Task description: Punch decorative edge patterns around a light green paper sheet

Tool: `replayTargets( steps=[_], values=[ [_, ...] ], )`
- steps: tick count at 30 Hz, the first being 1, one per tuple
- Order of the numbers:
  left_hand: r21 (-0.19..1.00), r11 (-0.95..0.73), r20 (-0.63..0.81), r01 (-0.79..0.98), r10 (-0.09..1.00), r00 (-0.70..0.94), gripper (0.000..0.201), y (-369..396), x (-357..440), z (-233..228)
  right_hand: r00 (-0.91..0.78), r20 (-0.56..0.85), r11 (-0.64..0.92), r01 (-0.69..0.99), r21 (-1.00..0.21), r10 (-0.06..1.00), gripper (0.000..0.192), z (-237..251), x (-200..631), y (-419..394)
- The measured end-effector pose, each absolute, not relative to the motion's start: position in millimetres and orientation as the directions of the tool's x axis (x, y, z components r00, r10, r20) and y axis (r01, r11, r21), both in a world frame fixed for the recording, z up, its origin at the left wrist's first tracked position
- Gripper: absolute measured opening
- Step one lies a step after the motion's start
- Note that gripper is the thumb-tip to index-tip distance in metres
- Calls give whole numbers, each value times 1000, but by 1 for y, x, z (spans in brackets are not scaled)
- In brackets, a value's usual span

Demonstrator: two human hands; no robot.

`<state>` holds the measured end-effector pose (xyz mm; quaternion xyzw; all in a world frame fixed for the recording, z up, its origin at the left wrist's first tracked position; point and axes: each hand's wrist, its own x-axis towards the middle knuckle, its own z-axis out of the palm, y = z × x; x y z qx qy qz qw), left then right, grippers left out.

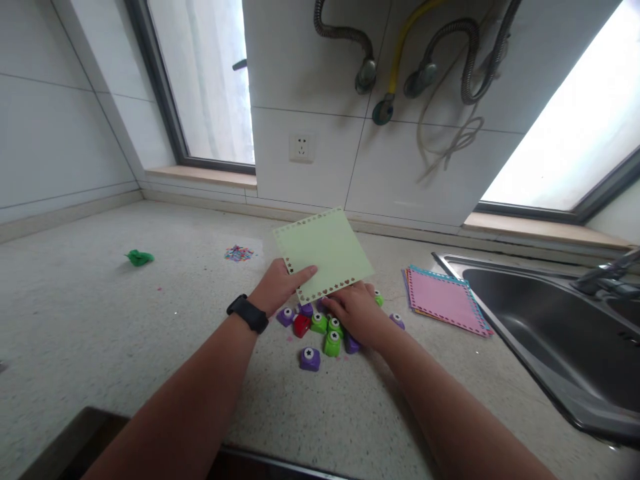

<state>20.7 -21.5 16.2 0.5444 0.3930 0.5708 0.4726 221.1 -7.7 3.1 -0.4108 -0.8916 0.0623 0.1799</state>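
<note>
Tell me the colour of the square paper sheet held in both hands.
Pale green square paper sheet with punched edges; head view.

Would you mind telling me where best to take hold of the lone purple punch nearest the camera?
Probably pinch the purple punch across its two side walls, coming straight down. It sits apart from the cluster, sides free, and its flat top carries the button.

One green sheet [325,253]; two hands [277,285]
</note>
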Motion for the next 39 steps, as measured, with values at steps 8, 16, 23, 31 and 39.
replayTargets(
  steps=[8, 16, 23, 31, 39],
  values=[
    [967, -212, 225, -139, 971, 84, 45, -22, 21, 15, -597, 284, 658, 714, -240, 751, 20, 10, 222, -13],
    [969, -193, 209, -156, 973, 100, 45, -20, 22, 10, -453, 433, 594, 753, -282, 779, 22, 14, 234, -6],
    [974, -177, 188, -143, 979, 72, 44, -20, 21, 9, -394, 472, 561, 776, -290, 789, 21, 13, 242, 0],
    [941, -237, 233, -240, 971, -44, 47, -14, 19, 6, -462, 536, 679, 657, -329, 707, 16, 30, 261, 2],
    [932, -236, 224, -276, 972, -77, 50, -11, 17, 3, -767, 276, 802, 477, -360, 580, 13, 44, 259, -11]
  ],
)
